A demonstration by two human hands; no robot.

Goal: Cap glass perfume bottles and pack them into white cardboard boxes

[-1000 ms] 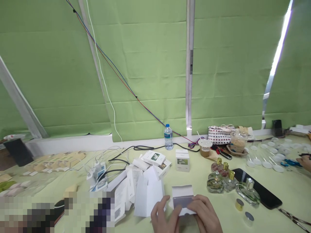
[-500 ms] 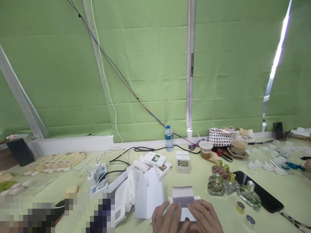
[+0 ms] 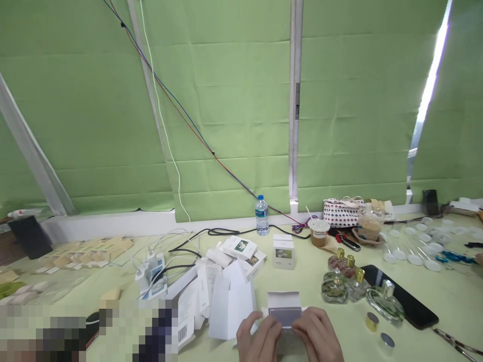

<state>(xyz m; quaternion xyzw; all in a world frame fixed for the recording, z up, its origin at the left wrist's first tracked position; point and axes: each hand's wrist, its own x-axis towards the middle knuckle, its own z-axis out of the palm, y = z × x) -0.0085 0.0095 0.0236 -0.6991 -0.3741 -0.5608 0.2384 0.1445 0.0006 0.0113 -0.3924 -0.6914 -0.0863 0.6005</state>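
Observation:
At the bottom centre, both my hands grip a small white carton with its top flap up and a dark opening showing. My left hand pinches its left side and my right hand its right side, fingers curled round it. Just left of it stands a folded white carton blank. Right of my hands are several glass perfume bottles with gold caps, a clear bottle, and loose caps on the pale green table.
White boxes and flat cartons lie behind my hands. Chargers and cables sit at left, a water bottle at the back, a black phone at right, and white lids far right. Another person's fingers show at the right edge.
My hands have closed in on the carton and drawn it slightly nearer me, covering more of its lower part. The view has shifted a little.

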